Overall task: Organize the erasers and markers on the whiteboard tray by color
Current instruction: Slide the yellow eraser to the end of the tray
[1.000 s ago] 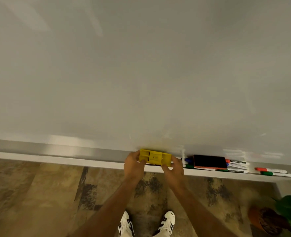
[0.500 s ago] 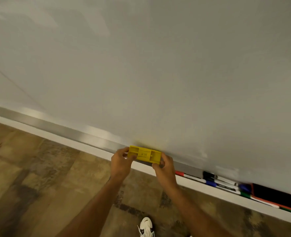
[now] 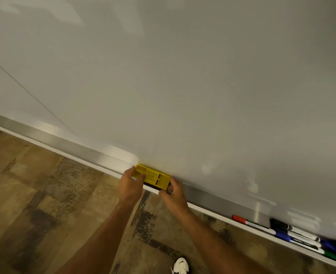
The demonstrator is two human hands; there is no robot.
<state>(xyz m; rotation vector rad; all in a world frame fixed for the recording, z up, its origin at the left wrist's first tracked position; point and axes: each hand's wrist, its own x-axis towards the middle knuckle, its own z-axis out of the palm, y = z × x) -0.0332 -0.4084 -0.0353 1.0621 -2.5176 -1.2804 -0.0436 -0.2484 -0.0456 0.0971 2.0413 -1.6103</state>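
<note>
Head view (only view). Landmark: yellow eraser.

Yellow eraser lies on the whiteboard tray, its long axis running along the tray, back edge close against the whiteboard. Whether it rests fully on the tray or is lifted slightly off it: cannot tell.

Left hand: grip closed on the eraser's left end, thumb over the top face, fingers curled round the end. Right hand: at the eraser's right end, fingertips curled and pinching the near right corner. Both hands hold the eraser, one at each end, so neither is nearer; the eraser sits directly between the two grips, just beyond the knuckles toward the board.

Well to the right of the eraser, along the same tray: red marker, then black marker and blue marker side by side, then a green marker at the frame edge. Things further right are blurred; cannot identify. All markers lie lengthwise along the tray. The tray stretch between eraser and red marker shows nothing on it.

Below the eraser: wood-pattern floor, one white shoe.

Judgement: step in hand is placing the yellow eraser at a spot apart from the marker cluster. The move turns on sliding along the tray's line, eraser axis kept parallel to it; sorting of markers by colour looks not yet done.
</note>
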